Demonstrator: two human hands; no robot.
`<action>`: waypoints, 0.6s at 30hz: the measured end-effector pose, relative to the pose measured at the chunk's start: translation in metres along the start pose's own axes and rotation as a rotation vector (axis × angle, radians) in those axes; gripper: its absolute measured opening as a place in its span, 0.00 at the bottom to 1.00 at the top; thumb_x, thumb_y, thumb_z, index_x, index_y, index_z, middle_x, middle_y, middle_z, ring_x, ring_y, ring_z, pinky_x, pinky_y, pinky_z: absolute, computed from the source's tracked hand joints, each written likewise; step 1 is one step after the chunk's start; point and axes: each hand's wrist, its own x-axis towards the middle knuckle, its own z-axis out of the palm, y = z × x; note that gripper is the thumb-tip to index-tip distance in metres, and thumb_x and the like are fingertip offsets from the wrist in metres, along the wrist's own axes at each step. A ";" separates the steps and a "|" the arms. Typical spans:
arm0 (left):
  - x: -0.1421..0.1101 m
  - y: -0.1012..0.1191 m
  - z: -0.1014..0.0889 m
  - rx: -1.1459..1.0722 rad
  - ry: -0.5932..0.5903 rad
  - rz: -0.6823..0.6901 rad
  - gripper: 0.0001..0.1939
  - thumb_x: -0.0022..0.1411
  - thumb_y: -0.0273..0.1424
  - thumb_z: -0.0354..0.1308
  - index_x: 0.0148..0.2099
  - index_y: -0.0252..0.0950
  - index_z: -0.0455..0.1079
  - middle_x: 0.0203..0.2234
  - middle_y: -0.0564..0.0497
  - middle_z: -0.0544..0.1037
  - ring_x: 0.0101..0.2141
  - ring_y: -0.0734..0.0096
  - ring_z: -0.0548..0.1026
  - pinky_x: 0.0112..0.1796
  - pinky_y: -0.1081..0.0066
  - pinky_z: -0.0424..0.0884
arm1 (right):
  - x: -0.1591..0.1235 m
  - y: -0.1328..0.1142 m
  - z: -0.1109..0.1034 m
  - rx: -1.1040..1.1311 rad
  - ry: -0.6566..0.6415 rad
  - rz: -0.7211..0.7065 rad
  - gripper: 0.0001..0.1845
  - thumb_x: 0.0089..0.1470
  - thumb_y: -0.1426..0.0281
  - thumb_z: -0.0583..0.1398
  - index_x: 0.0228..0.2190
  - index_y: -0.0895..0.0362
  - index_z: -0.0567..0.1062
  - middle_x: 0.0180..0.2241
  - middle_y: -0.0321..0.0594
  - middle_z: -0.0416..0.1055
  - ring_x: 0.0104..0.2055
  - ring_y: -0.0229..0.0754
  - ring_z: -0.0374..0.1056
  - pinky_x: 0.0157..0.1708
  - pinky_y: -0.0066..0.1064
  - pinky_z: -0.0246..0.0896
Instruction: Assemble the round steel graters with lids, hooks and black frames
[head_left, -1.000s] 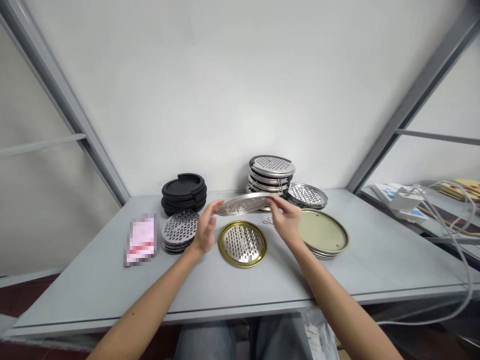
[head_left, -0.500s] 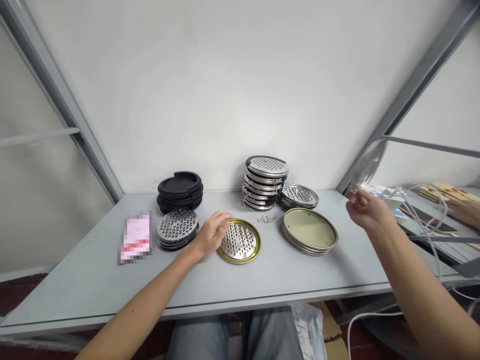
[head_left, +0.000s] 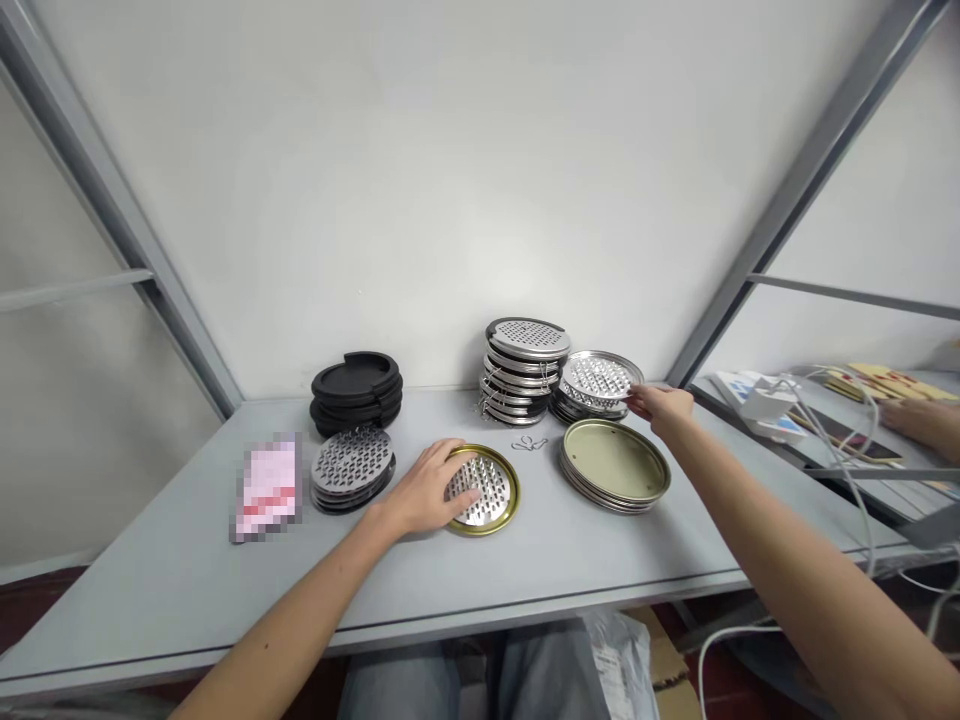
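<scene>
My left hand (head_left: pixel 429 490) is on the left side of a gold-rimmed round grater (head_left: pixel 489 488) lying flat on the table. Its fingers reach along the rim and the thumb presses on the toothed face. At the back right, my right hand (head_left: pixel 661 404) pinches the edge of a silver round grater (head_left: pixel 598 376), which is slightly tilted over a stack of silver graters (head_left: pixel 581 410). Whether it touches the stack I cannot tell. In front of that hand stands a stack of olive-faced round plates (head_left: pixel 616 460). Small wire clips (head_left: pixel 529 443) lie between the stacks.
Black rings (head_left: pixel 356 378) are piled at the back left, with grey grater discs (head_left: pixel 351 462) before them. Beside these lies a blurred pink packet (head_left: pixel 268 485). A tall stack of clipped graters (head_left: pixel 525 370) stands near the wall. Another person's hand (head_left: pixel 922 425) shows at far right.
My right hand has brought the silver grater down and leftward from the raised position at right to the back stack. My left thumb has moved onto the gold-rimmed grater's face.
</scene>
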 end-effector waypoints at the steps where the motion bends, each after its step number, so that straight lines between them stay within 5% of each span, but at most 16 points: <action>1: 0.000 0.000 0.000 0.002 0.000 0.003 0.27 0.65 0.44 0.52 0.61 0.37 0.61 0.58 0.41 0.62 0.59 0.55 0.60 0.59 0.55 0.58 | 0.001 0.003 0.002 -0.013 -0.005 -0.001 0.07 0.45 0.81 0.65 0.22 0.63 0.71 0.17 0.40 0.69 0.19 0.37 0.69 0.19 0.24 0.68; 8: 0.000 0.004 -0.002 -0.004 0.013 0.007 0.26 0.65 0.43 0.52 0.61 0.36 0.61 0.59 0.41 0.62 0.58 0.55 0.61 0.59 0.56 0.59 | 0.001 0.015 -0.002 -0.099 -0.053 -0.037 0.06 0.47 0.76 0.65 0.28 0.64 0.72 0.20 0.42 0.71 0.22 0.38 0.71 0.20 0.23 0.67; 18: 0.000 0.006 -0.005 0.001 0.041 -0.003 0.24 0.65 0.42 0.51 0.60 0.36 0.63 0.59 0.41 0.62 0.59 0.56 0.60 0.59 0.57 0.59 | 0.017 0.027 -0.016 -0.572 0.081 -0.358 0.16 0.46 0.68 0.61 0.36 0.66 0.79 0.19 0.41 0.70 0.24 0.42 0.68 0.26 0.32 0.65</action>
